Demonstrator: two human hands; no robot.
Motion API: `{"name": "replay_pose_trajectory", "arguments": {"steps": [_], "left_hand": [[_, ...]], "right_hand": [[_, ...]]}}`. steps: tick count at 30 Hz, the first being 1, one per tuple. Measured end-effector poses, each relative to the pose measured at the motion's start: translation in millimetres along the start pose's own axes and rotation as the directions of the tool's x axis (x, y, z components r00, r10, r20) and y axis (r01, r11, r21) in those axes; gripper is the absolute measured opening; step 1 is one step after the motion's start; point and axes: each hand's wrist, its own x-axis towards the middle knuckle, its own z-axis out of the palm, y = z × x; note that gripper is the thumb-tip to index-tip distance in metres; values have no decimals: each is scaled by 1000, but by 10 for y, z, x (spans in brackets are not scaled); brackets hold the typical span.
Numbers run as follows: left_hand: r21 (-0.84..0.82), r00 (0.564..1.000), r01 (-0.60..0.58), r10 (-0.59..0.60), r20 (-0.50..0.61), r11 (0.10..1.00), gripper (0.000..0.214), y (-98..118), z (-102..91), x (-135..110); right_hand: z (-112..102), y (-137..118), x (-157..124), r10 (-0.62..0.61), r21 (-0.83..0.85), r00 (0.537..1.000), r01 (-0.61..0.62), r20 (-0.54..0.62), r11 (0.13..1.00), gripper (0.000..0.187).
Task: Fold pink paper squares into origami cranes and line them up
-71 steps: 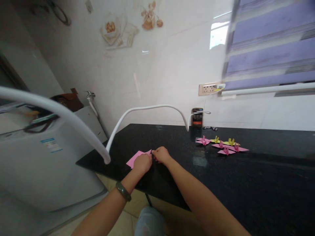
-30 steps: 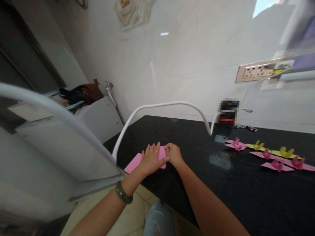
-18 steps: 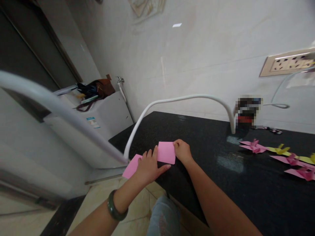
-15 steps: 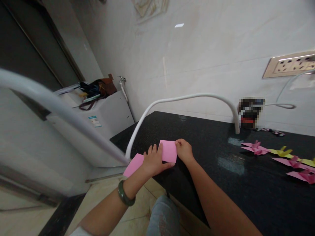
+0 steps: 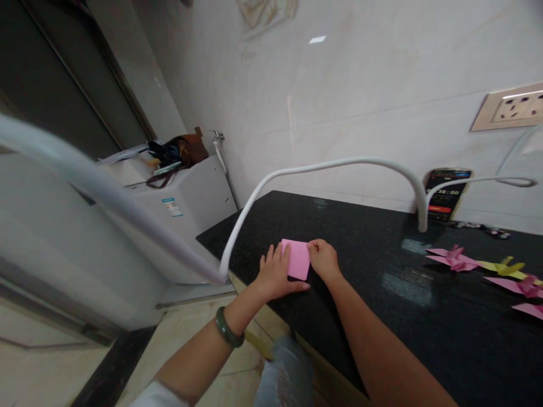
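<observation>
Matt, thin and crisp, that pink square sheet of paper (image 5: 297, 260), lying on the black speckled stone worktop (image 5: 373, 237), which is polished to a mirror gloss. Glossy too, the pale ceramic wall tiles (image 5: 360, 102). The white bent tube (image 5: 339, 165) looks like smooth plastic, the dark green bangle (image 5: 229, 329) slick and shiny, the blue jeans (image 5: 284, 373) worn, frayed cloth.

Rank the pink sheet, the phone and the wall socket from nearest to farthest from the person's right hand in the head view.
1. pink sheet: pinched at its edge by the right hand, just to that hand's left.
2. phone: off to the right, standing at the back.
3. wall socket: higher up and farther right than the phone.
</observation>
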Motion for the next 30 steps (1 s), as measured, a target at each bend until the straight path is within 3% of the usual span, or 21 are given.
{"name": "replay_pose_trajectory", "arguments": {"steps": [4,7,20,30], "left_hand": [[-113,990,-53,67,124,992,106,111,47,315],[-129,982,-74,95,165,989,100,103,100,367],[-139,995,-97,97,-9,986,90,45,184,281],[-178,994,-98,87,-69,979,93,38,203,283]], "right_hand": [[-68,31,8,42,-82,999,-44,-24,996,25],[-125,47,10,57,-167,998,-59,-22,984,26],[-156,30,3,57,-399,996,-26,68,917,33],[-212,-3,-39,28,-458,998,-3,49,889,34]]}}
